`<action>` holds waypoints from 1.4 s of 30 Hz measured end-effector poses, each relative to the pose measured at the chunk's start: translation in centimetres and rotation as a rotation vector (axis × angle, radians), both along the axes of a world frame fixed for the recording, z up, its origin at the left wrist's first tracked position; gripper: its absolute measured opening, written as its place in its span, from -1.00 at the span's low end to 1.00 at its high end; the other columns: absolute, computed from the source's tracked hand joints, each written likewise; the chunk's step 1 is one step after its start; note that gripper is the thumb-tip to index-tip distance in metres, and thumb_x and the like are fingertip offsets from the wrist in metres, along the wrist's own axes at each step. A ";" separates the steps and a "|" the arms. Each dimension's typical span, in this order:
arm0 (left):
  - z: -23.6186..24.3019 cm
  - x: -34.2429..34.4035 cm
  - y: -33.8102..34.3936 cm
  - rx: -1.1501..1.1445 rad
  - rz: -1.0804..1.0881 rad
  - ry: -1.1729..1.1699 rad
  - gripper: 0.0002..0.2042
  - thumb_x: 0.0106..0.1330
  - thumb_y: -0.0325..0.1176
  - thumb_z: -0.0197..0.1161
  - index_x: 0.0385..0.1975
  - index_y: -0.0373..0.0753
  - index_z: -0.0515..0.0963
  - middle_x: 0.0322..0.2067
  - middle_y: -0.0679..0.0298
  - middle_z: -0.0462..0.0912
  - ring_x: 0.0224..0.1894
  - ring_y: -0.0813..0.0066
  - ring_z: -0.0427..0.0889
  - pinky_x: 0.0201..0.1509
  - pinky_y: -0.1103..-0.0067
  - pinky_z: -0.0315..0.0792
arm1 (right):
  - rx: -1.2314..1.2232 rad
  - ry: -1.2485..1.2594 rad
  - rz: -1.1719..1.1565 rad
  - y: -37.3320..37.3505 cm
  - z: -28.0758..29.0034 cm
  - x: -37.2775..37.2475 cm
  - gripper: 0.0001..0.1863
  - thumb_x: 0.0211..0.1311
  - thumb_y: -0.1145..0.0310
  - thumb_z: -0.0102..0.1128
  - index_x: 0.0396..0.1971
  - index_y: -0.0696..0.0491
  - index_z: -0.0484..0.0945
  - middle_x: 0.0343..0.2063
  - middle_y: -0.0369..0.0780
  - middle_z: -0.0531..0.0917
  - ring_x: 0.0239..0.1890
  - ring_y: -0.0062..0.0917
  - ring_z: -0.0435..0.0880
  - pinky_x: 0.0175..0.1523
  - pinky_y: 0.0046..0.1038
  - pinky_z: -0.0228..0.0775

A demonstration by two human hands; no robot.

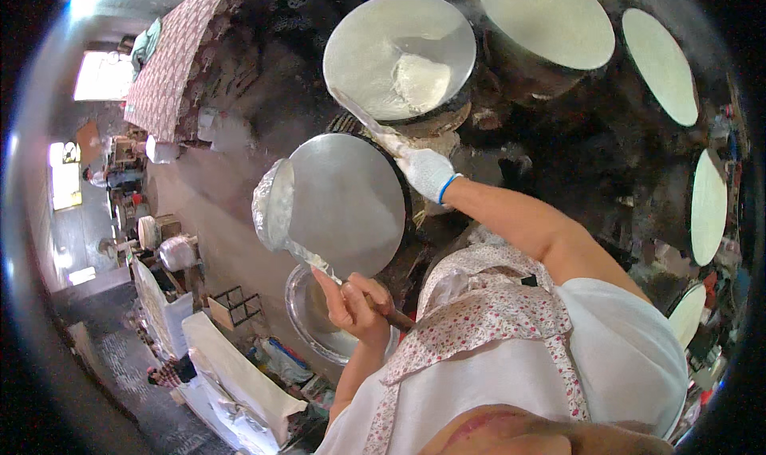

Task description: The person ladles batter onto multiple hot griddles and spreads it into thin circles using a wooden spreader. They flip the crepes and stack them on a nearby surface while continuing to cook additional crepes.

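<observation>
My bare left hand [359, 305] is closed round the handle of a large ladle [271, 206], its bowl coated with pale batter. The ladle hangs at the left edge of a bare grey round griddle [351, 200]. My right hand [428, 174], in a white glove with a blue cuff, grips a batter-smeared wooden stick [367, 122]. That stick crosses the near left rim of another round griddle [363, 44], which is covered in wet batter. A thicker pale patch of batter [423, 84] lies on its right part. Below my left hand stands a metal basin [297, 315], partly hidden.
Several more round griddles with pale layers curve away to the right, the nearest one [550, 20] beside the batter-covered griddle. A long table with a pale cover [231, 367] stands at lower left, near a small dark rack [235, 307]. Another person [171, 371] is beside the table.
</observation>
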State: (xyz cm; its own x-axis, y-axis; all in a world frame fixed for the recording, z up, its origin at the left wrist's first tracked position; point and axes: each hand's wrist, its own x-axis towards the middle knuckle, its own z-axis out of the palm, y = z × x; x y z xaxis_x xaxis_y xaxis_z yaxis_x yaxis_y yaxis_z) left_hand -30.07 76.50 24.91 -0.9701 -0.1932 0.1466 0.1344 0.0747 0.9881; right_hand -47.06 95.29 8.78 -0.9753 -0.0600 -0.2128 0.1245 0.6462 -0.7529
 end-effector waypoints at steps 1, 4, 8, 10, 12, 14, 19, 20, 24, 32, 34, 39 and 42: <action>-0.1 0.0 0.1 -0.038 -0.018 -0.011 -0.40 0.64 -0.50 -0.24 0.64 -0.23 -0.17 -0.68 0.27 0.40 -0.77 0.61 0.24 -0.70 0.61 0.23 | 0.029 -0.060 0.068 0.8 0.4 0.4 -0.58 0.52 0.09 -0.08 0.13 0.00 0.60 -0.24 0.14 0.73 -0.12 0.09 0.71 0.02 0.07 0.51; -1.3 -0.7 0.7 -0.052 -0.074 0.035 -0.40 0.64 -0.53 -0.24 0.64 -0.23 -0.13 -0.69 0.27 0.43 -0.76 0.62 0.26 -0.68 0.63 0.25 | -0.003 0.243 -0.140 8.7 -3.7 1.3 -0.52 0.53 0.17 -0.10 0.37 -0.14 0.45 -0.17 0.06 0.75 -0.15 0.05 0.73 -0.03 0.01 0.57; -0.4 -0.9 2.4 -0.047 -0.069 -0.008 -0.41 0.63 -0.56 -0.24 0.63 -0.23 -0.09 -0.70 0.27 0.44 -0.76 0.64 0.28 -0.66 0.65 0.27 | -0.020 0.095 -0.264 9.3 -1.0 0.8 -0.59 0.52 0.06 -0.03 0.17 -0.12 0.61 -0.13 0.02 0.75 -0.07 0.02 0.73 0.05 -0.01 0.58; 0.3 -1.6 3.4 -0.031 -0.083 0.009 -0.41 0.63 -0.55 -0.24 0.63 -0.23 -0.08 -0.70 0.28 0.43 -0.76 0.64 0.28 -0.66 0.65 0.26 | 0.066 0.020 -0.051 7.8 -1.1 0.5 -0.59 0.50 0.07 0.04 0.25 -0.22 0.58 -0.10 0.02 0.74 -0.05 0.01 0.71 0.05 -0.05 0.55; 0.4 -1.3 4.2 -0.060 -0.081 0.019 -0.42 0.65 -0.51 -0.24 0.64 -0.22 -0.10 -0.69 0.29 0.41 -0.76 0.64 0.25 -0.68 0.64 0.24 | 0.071 -0.038 0.076 10.0 3.1 0.8 -0.53 0.48 0.12 0.09 0.35 -0.32 0.48 0.08 0.01 0.68 0.06 0.00 0.68 0.14 -0.09 0.55; 0.3 -1.5 5.3 -0.112 -0.106 0.044 -0.44 0.69 -0.43 -0.25 0.64 -0.22 -0.13 -0.66 0.31 0.37 -0.77 0.64 0.20 -0.70 0.60 0.21 | 0.079 0.107 -0.037 14.9 -2.5 -0.8 -0.51 0.50 0.12 -0.02 0.38 -0.28 0.46 -0.12 -0.01 0.77 -0.06 -0.02 0.75 0.05 0.00 0.58; 1.7 -2.0 9.4 -0.134 0.012 -0.052 -0.43 0.69 -0.42 -0.24 0.64 -0.22 -0.14 -0.67 0.31 0.36 -0.74 0.63 0.21 -0.68 0.61 0.22 | -0.089 -0.021 -0.038 14.8 0.6 -4.6 -0.56 0.48 0.07 0.01 0.23 -0.13 0.61 0.01 0.04 0.72 0.00 -0.01 0.73 0.13 -0.12 0.57; 1.9 -2.0 10.2 -0.156 0.036 -0.065 -0.43 0.69 -0.42 -0.24 0.64 -0.22 -0.14 -0.67 0.31 0.36 -0.74 0.63 0.21 -0.68 0.61 0.22 | 0.061 0.033 0.106 13.7 -0.1 -3.9 -0.55 0.50 0.06 -0.02 0.27 -0.20 0.58 0.03 0.04 0.71 0.01 -0.01 0.73 0.13 -0.09 0.57; 2.1 -2.6 11.2 -0.082 0.062 -0.095 -0.42 0.70 -0.38 -0.24 0.64 -0.19 -0.16 -0.67 0.32 0.33 -0.73 0.62 0.21 -0.67 0.62 0.22 | 0.137 -0.192 0.273 15.8 1.5 0.7 -0.46 0.54 0.06 -0.16 0.48 -0.49 0.30 0.18 0.00 0.66 0.09 -0.01 0.70 0.20 -0.11 0.56; 2.8 -3.7 14.4 -0.121 0.140 -0.200 -0.39 0.69 -0.31 -0.20 0.65 -0.19 -0.19 -0.68 0.35 0.31 -0.75 0.62 0.20 -0.71 0.60 0.20 | -0.018 -0.069 0.119 15.5 1.3 -1.7 -0.57 0.45 0.03 0.11 0.20 -0.17 0.63 -0.10 0.03 0.74 -0.05 0.00 0.73 0.07 -0.07 0.58; 2.5 -3.6 14.6 -0.142 0.132 -0.189 -0.37 0.69 -0.28 -0.16 0.64 -0.21 -0.20 -0.67 0.35 0.32 -0.76 0.62 0.21 -0.72 0.60 0.21 | 0.010 -0.152 0.222 17.2 -0.5 1.6 -0.57 0.44 0.00 0.12 0.21 -0.23 0.64 -0.10 0.01 0.75 -0.06 -0.04 0.74 0.08 -0.07 0.58; 2.6 -4.4 15.9 -0.097 0.146 -0.210 -0.34 0.66 -0.26 -0.08 0.63 -0.27 -0.17 -0.64 0.34 0.36 -0.76 0.63 0.24 -0.75 0.59 0.23 | -0.025 0.103 -0.046 24.2 -1.3 -8.3 -0.57 0.49 0.02 0.06 0.26 -0.27 0.59 -0.10 -0.03 0.76 -0.08 -0.04 0.75 0.02 -0.11 0.59; 2.4 -4.8 16.2 -0.096 0.136 -0.233 -0.36 0.66 -0.29 -0.10 0.63 -0.26 -0.15 -0.65 0.34 0.36 -0.76 0.63 0.24 -0.75 0.59 0.22 | 0.033 0.151 0.081 21.4 0.1 -11.6 -0.56 0.50 0.02 0.04 0.28 -0.29 0.57 -0.14 0.01 0.75 -0.12 0.01 0.73 -0.03 -0.09 0.59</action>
State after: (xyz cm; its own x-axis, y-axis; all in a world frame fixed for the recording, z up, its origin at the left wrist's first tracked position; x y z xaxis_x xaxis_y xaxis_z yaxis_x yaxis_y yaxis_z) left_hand -34.89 92.70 27.32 -0.9459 -0.3200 -0.0530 -0.1127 0.1712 0.9788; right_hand -58.63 116.65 8.88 -0.9886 -0.1348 -0.0671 -0.0418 0.6741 -0.7374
